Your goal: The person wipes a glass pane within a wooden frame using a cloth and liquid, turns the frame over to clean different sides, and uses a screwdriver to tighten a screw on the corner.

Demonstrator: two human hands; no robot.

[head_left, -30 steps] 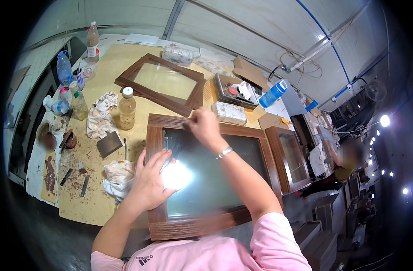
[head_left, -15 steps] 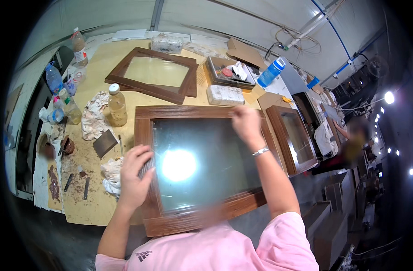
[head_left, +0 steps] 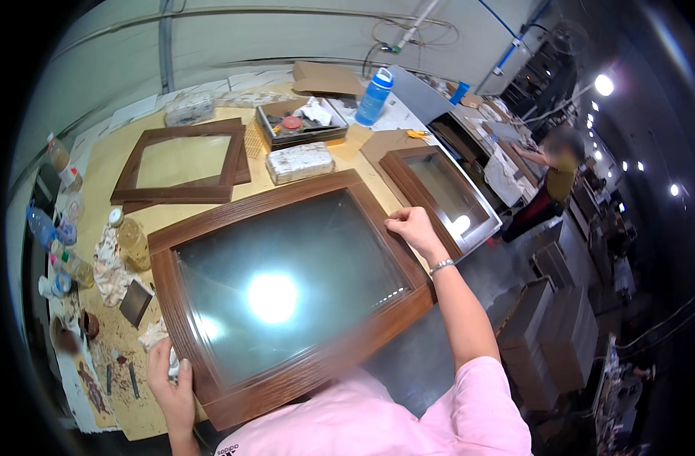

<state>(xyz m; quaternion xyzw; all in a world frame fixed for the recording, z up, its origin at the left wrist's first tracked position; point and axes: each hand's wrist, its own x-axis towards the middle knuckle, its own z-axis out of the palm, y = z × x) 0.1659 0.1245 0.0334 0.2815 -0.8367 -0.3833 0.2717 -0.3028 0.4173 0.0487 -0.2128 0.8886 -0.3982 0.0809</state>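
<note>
A large brown wood-framed glass panel (head_left: 287, 203) lies slanted before me, with a bright lamp reflection in its glass. My right hand (head_left: 416, 231) pinches the frame's right rail, thumb and fingertips together; a silver bracelet circles that wrist. At the lower left corner, my left hand (head_left: 171, 389) grips the frame's left edge, with its thumb against the wood and its fingers along the outer side. A crumpled stained cloth (head_left: 154, 334) sits just beyond the left fingers. A dark flat block (head_left: 135, 303) rests farther up the table on that side.
Two stacked wooden frames (head_left: 176, 131) lie at the back left. A smaller framed panel (head_left: 439, 190) stands right. Behind are a wrapped block (head_left: 300, 163), an open box (head_left: 302, 138) and a blue bottle (head_left: 375, 97). Several bottles line the left, including yellowish one (head_left: 132, 245). Another person (head_left: 552, 175) works farther right.
The panel has turned counter-clockwise, its right side swinging away from me. My right hand has moved from its top rail to its right rail, my left hand down its left edge. The view has shifted right.
</note>
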